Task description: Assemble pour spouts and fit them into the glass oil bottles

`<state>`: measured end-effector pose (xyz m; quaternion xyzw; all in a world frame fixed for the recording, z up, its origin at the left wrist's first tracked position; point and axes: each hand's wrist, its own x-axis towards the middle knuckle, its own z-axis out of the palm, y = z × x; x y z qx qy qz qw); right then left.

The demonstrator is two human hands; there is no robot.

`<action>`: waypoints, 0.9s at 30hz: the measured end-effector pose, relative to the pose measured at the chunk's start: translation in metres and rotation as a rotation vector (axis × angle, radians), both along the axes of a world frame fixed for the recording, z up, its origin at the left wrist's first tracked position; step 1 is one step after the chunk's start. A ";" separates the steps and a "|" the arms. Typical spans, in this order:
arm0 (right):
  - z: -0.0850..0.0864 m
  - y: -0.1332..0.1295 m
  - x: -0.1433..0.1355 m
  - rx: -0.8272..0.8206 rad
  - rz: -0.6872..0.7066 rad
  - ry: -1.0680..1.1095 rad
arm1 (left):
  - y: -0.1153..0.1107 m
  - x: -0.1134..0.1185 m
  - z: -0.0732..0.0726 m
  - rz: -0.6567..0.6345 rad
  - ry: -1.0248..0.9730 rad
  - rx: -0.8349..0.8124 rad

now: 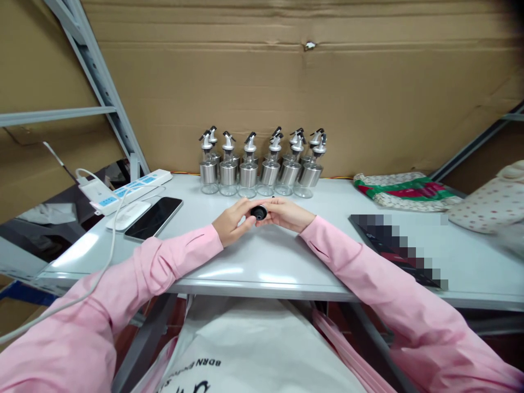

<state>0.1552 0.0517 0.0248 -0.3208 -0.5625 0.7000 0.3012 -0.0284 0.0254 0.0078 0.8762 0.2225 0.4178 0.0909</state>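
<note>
Both hands meet over the middle of the table around one small round stopper (pixel 258 213), black with a silvery rim, its dark underside facing me. My left hand (pixel 235 222) has its fingers and thumb on the stopper's left side. From the right, my right hand (pixel 289 214) grips the same piece with its fingertips. Just behind the hands stand several glass bottles with steel sleeves (pixel 248 176), in two rows. Each visible top carries a silver pourer (pixel 250 143) with a black lever.
On the left lie a black phone (pixel 154 218), a white charger (pixel 128 215) and a power strip (pixel 135 191), with a white cable crossing my left sleeve. To the right are a patterned cloth (pixel 409 191) and a partly pixelated dark flat item (pixel 385 245). Cardboard (pixel 245 82) stands behind.
</note>
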 end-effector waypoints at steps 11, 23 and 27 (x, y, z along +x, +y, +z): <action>-0.003 -0.005 -0.008 0.282 0.016 -0.096 | 0.008 0.000 -0.005 0.102 -0.142 -0.388; -0.007 -0.005 -0.009 0.318 -0.062 -0.027 | 0.008 -0.001 -0.004 0.079 -0.110 -0.335; -0.006 -0.005 -0.011 0.328 -0.084 -0.022 | 0.009 -0.001 -0.006 0.058 -0.116 -0.350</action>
